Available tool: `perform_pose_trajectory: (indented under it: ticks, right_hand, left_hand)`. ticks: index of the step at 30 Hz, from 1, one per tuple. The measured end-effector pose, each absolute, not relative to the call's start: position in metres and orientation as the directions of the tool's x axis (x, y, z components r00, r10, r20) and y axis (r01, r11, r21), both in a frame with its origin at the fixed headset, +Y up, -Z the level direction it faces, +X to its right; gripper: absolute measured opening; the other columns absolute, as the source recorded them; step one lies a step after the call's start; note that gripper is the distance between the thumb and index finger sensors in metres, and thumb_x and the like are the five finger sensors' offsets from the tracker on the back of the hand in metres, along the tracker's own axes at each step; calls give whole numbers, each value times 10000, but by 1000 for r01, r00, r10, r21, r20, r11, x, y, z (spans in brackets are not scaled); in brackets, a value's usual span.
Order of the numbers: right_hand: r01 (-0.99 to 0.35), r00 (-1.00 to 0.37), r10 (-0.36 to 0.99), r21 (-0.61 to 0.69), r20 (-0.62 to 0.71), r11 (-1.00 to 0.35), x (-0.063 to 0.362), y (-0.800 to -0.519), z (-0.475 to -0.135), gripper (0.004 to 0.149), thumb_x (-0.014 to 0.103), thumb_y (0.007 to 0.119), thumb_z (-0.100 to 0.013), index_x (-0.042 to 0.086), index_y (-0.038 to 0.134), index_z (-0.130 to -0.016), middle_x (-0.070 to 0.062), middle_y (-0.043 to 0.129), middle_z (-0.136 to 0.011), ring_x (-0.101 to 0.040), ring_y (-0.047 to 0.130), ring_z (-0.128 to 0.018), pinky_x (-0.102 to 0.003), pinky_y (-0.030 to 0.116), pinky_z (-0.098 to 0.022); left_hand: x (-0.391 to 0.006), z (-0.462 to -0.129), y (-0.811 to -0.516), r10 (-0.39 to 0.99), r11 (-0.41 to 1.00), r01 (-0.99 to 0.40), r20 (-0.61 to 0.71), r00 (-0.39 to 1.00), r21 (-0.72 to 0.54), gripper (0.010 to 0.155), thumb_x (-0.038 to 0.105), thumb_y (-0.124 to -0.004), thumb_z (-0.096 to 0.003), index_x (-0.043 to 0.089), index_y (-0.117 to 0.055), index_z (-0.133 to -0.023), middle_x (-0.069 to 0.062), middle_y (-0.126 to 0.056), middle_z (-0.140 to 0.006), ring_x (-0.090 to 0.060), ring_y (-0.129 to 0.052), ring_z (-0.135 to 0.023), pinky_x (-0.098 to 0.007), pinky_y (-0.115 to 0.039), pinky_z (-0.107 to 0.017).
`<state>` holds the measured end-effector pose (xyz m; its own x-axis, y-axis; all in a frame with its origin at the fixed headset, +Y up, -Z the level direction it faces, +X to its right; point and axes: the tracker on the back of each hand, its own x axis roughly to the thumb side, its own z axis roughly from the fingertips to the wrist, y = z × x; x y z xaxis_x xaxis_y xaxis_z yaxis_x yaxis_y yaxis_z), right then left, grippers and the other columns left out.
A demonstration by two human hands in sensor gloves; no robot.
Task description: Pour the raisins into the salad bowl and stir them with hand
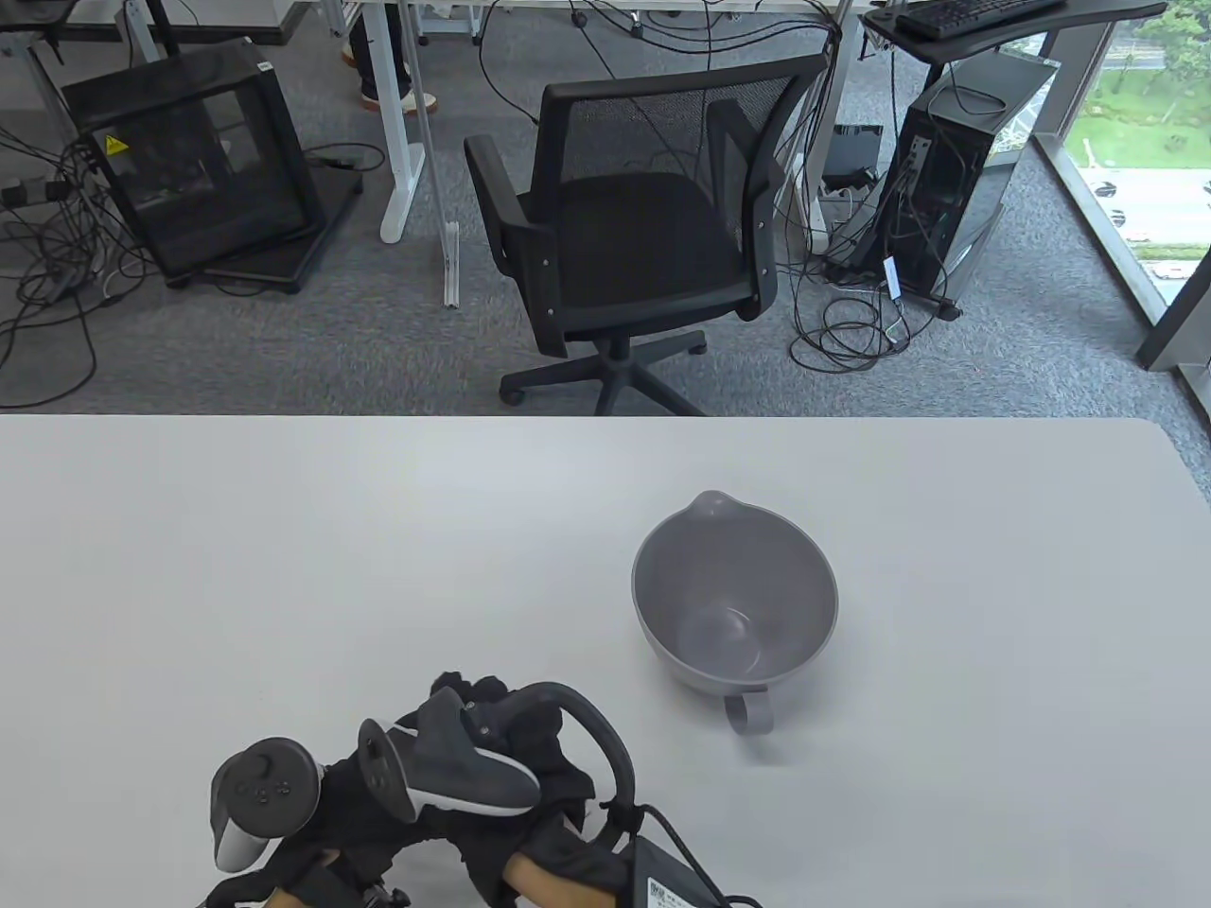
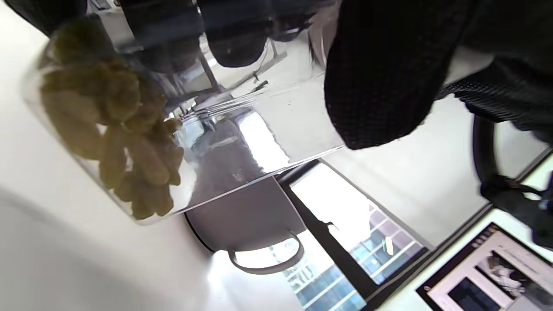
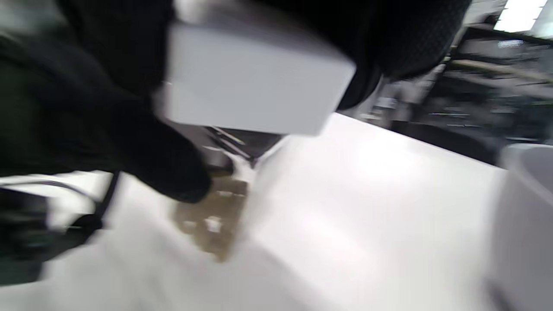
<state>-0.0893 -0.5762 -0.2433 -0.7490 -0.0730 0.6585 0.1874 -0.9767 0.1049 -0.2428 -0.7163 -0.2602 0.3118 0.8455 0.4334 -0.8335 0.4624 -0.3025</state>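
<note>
An empty grey salad bowl (image 1: 736, 591) with a spout and a loop handle stands right of the table's middle. Both gloved hands are bunched together at the near edge, left hand (image 1: 345, 804) and right hand (image 1: 516, 733), and they hide what they hold. The left wrist view shows a clear glass jar (image 2: 233, 142) gripped by the left hand's fingers (image 2: 235, 39), with yellowish raisins (image 2: 125, 142) heaped at its base and the bowl (image 2: 246, 216) behind it. In the blurred right wrist view the right hand's fingers (image 3: 164, 164) grip a white lid (image 3: 250, 82) above the raisins (image 3: 214, 220). Whether the lid still sits on the jar cannot be told.
The white table (image 1: 284, 567) stretches wide to the left and beyond the bowl. A black office chair (image 1: 634, 236) stands past its far edge. A cable (image 1: 681, 842) trails from the right wrist at the near edge.
</note>
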Motion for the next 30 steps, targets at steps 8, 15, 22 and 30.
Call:
perform_pose_trajectory:
  ticks: [8,15,22,30]
  right_hand:
    - [200,-842,-116,105,527,-974,-27,-614,-260,912,508,787,-497,83,270,-1117,-225,512,-1099,-410,707,-889,-634,574,-667]
    - [384,-862,-212,320,460,-866,-20,-742,-288,938,551,763,-481,61,257,-1101,-232,531,-1056,-397,719,-837,-619,578,-644]
    - [71,-929,-4,166,371,-984,9,-699,-287,977,611,670,-486,55,145,-1094,-283,345,-1105,-484,542,-926,-673,478,-664]
    - [-323,-812,403,-250,-423,-913,162,-670,-285,915,631,523,-512,-140,478,-1004,-440,445,-1036,-650,560,-867,-796,432,-577]
  left_hand:
    - [-263,-271,-734,953,223,-901,279,121,-372,934,439,-1014,-425,280,-407,-1118,-284,-430,-1167,-552,-631,-1002,-816,-660,-591]
    - [-262,-271,-734,943,267,-899,285,170,-347,939,447,-996,-440,270,-380,-1128,-286,-441,-1165,-539,-616,-1007,-818,-638,-602]
    - [-268,-272,-736,947,248,-916,280,160,-314,937,442,-994,-440,268,-379,-1125,-286,-450,-1160,-542,-609,-1006,-821,-596,-617]
    - [-266,-270,-735,940,266,-910,297,171,-319,937,447,-994,-440,270,-379,-1125,-283,-459,-1158,-540,-611,-1006,-817,-584,-624]
